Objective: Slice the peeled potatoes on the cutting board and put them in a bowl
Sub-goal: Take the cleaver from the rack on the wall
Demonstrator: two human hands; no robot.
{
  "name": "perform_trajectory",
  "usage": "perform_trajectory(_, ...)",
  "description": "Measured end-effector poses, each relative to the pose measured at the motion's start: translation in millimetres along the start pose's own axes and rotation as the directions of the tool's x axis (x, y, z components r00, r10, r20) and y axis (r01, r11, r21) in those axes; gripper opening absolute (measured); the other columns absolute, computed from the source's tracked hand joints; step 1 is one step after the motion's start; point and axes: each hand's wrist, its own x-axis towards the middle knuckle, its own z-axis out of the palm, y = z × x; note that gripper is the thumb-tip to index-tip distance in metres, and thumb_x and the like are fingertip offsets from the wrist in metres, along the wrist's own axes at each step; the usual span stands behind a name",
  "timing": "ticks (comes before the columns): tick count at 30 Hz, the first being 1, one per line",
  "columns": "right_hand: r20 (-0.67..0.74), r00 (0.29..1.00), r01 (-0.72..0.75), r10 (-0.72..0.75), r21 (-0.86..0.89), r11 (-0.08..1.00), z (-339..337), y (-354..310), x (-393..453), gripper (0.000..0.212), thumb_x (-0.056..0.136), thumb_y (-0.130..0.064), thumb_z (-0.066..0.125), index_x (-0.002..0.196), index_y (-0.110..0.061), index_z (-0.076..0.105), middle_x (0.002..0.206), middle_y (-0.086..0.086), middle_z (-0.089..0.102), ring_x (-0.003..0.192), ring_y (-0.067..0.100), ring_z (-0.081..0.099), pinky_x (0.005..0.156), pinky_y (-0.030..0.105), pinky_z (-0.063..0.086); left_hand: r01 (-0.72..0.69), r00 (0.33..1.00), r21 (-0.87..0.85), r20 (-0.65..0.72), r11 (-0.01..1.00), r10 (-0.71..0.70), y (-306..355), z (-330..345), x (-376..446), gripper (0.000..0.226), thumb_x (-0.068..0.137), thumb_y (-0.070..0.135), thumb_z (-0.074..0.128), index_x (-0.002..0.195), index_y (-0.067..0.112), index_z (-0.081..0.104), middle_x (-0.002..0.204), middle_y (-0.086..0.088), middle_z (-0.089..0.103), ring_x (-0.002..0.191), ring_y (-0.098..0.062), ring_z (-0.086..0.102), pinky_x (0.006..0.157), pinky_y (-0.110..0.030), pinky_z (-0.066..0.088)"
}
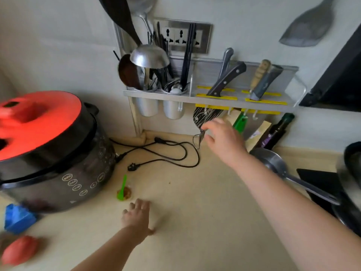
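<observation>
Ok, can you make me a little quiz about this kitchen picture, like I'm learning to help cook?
1. True or false: the right hand is reaching toward the things hanging under the wall rack.
2. What colour is the lid of the cooker? A) blue B) red C) green
3. Fill in: the left hand rests with spread fingers on the ____.

Key:
1. True. It is up by a metal tool hanging under the rack, though blur hides whether it has hold of it.
2. B, red.
3. Counter. No potatoes, cutting board or bowl show yet.
</observation>
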Motion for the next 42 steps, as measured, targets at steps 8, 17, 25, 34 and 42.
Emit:
perform_trajectory(8,0.110,0.979,0.191,-0.169,-0.777,0.600,-67.2,-9.9,116.4,0.034,0.083,-0.007,0.052,0.116,-0.012,0.054,0.120,0.013,0.053,0.117,0.030,0.040,0.104,0.046,0.024,0.048,0.999,0.069,-0.008,0.997,-0.047,11.2,-5.6,10.3,0.093,0.071,0.043,0.079,0.145,0.023,0.026,0.141,-0.004,0.038,0.123,-0.022,0.047,0.101,-0.031,0.039)
perform_trajectory(17,0.294,0.953,0.203,0.075,-0.800,0.565,-69.2,-2.4,138.8,0.012,0.087,-0.009,0.055,0.096,-0.013,0.062,0.108,0.013,0.062,0.107,0.032,0.051,0.089,0.040,0.030,-0.017,0.998,-0.065,-0.055,0.998,0.013,0.8,0.9,2.8,0.093,0.075,0.041,0.077,0.148,0.026,0.022,0.146,0.000,0.031,0.128,-0.020,0.041,0.101,-0.031,0.042)
perform_trajectory(25,0.344,0.936,0.243,0.072,-0.780,0.576,-81.1,4.1,144.1,0.013,0.089,-0.018,0.057,0.100,-0.017,0.064,0.101,0.011,0.062,0.102,0.031,0.052,0.080,0.038,0.030,-0.087,0.991,-0.195,-0.115,0.977,0.066,-8.7,6.8,-6.1,0.092,0.080,0.044,0.071,0.150,0.033,0.012,0.160,0.002,0.005,0.144,-0.022,0.015,0.103,-0.033,0.046)
perform_trajectory(34,0.447,0.888,0.273,0.107,-0.699,0.661,-146.5,-32.6,174.6,0.032,0.084,-0.015,0.067,0.114,-0.007,0.060,0.109,0.014,0.060,0.106,0.035,0.054,0.087,0.040,0.041,-0.065,0.994,-0.176,-0.094,0.982,0.049,-8.3,8.0,-2.7,0.094,0.082,0.042,0.069,0.152,0.029,0.008,0.161,-0.001,0.001,0.144,-0.024,0.013,0.102,-0.033,0.047)
perform_trajectory(42,0.275,0.960,0.060,0.052,-0.384,0.921,-237.6,-18.7,113.3,0.019,0.072,0.009,0.071,0.079,-0.006,0.061,0.068,0.014,0.059,0.075,0.034,0.054,0.073,0.043,0.043,-0.029,0.998,-0.148,-0.055,0.989,0.021,-8.0,12.8,2.5,0.097,0.080,0.043,0.070,0.152,0.028,0.007,0.161,-0.001,0.001,0.144,-0.025,0.013,0.102,-0.034,0.047)
